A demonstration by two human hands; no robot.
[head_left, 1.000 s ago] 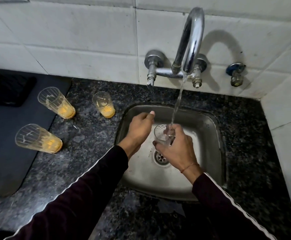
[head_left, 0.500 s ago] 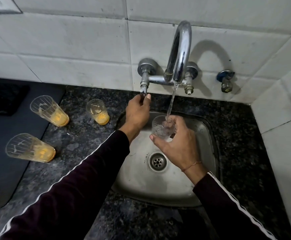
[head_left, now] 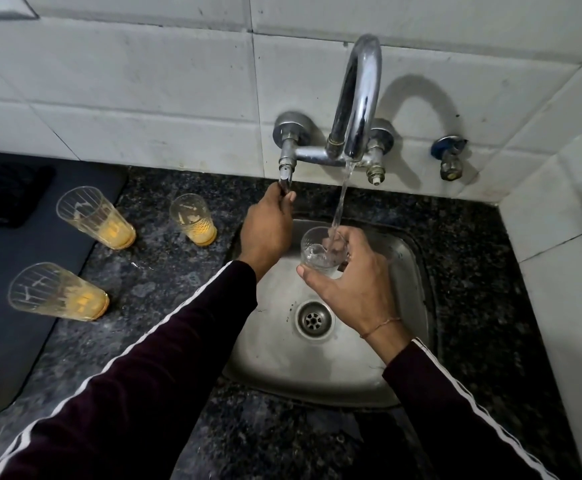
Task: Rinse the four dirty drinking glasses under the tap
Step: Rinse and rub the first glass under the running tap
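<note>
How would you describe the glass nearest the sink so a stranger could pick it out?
Start at the steel sink and look left onto the dark speckled counter. Three glasses with orange dregs stand there; the one closest to the sink's rim is the nearest glass. It looks the smallest, standing apart from the other two.

White tiled walls (head_left: 144, 98) rose beyond the hands and met in a corner off to their right. Beneath them spread a dark speckled stone counter (head_left: 165, 296), with a dark mat (head_left: 5, 334) lying far to their left under dim light.
</note>
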